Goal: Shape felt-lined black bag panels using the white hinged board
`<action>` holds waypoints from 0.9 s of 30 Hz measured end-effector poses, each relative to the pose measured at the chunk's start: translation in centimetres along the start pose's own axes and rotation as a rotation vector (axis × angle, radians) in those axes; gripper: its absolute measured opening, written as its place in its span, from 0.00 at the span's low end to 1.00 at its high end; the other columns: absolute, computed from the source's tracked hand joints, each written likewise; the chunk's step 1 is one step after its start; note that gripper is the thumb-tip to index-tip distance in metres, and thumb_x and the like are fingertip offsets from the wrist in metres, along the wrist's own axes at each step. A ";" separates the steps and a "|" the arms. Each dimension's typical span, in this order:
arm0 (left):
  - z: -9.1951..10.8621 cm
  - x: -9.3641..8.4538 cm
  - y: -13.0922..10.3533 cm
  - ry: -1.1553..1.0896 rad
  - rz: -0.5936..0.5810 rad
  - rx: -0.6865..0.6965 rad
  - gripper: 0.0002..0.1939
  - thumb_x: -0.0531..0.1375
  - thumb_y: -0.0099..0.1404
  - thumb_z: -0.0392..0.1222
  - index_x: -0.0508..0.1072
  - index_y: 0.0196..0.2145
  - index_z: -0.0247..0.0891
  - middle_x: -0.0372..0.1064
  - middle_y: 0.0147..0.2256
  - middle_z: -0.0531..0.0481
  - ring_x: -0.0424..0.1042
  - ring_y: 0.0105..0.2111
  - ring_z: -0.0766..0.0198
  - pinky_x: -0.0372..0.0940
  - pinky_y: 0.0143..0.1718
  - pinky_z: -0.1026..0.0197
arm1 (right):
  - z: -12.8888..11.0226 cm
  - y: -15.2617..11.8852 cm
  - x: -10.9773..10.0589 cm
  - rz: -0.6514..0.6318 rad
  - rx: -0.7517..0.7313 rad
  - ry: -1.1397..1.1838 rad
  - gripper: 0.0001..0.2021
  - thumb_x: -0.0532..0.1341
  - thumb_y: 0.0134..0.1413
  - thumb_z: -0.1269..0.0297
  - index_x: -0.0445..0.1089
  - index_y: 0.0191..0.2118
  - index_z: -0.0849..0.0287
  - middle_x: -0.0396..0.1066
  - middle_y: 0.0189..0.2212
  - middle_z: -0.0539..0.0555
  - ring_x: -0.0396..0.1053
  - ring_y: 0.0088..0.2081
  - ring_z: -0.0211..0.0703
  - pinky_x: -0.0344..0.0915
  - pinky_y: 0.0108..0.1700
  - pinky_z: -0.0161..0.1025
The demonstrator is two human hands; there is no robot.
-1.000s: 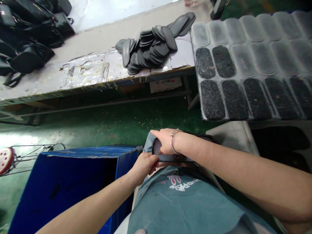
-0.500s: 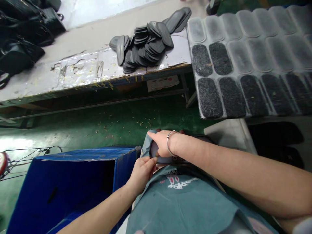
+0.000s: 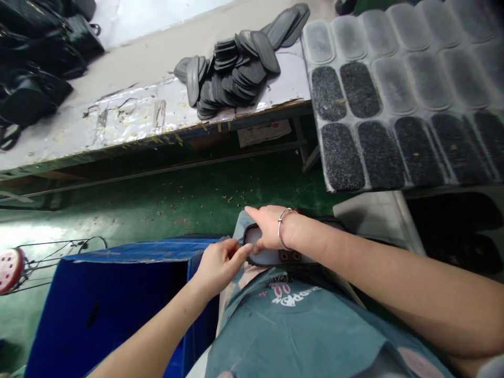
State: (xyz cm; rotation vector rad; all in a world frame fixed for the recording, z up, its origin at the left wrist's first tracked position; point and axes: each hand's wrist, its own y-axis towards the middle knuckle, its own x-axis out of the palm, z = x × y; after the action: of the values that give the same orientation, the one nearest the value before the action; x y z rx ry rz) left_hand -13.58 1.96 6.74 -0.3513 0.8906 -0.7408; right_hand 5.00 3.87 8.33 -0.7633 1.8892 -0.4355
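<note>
A dark-rimmed piece with a pale grey inside (image 3: 270, 258) lies on my lap against the teal apron (image 3: 307, 325). My right hand (image 3: 266, 226), with a silver bracelet at the wrist, rests on this piece, its fingers bent down over it and its index finger reaching past the rim. My left hand (image 3: 224, 262) is at the left end of the piece, thumb stretched toward the right hand's fingertips and the other fingers curled under. Whatever the left fingers hold is too small to make out. Two small round metal fittings show below my right wrist.
A blue bin (image 3: 118, 310) stands at the left, beside a red-rimmed round object (image 3: 10, 270). On the long table (image 3: 129, 115) lie stacked grey oval pieces (image 3: 232, 79) and black bags (image 3: 39, 58). A board with rows of oval pads (image 3: 378, 152) is at the right.
My left hand has shifted left and slightly up, its thumb now extended. My right hand has moved slightly right, uncovering more of the piece and its metal fittings. The view has shifted a little.
</note>
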 end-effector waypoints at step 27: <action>-0.1 0.1 1.2 0.009 -0.039 -0.015 0.22 0.50 0.62 0.53 0.58 0.16 0.39 0.52 0.14 0.56 0.53 0.17 0.69 0.46 0.21 0.63 | 0.5 -0.7 -1.0 -0.104 0.060 0.005 0.30 0.66 0.38 0.45 0.72 0.46 0.61 0.74 0.45 0.63 0.72 0.45 0.59 0.71 0.40 0.46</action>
State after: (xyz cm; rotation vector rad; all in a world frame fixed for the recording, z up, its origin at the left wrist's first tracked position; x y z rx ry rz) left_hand -13.10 2.71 5.96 -0.3799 0.9007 -0.7726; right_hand 5.92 4.12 9.24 -0.8241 1.8383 -0.5571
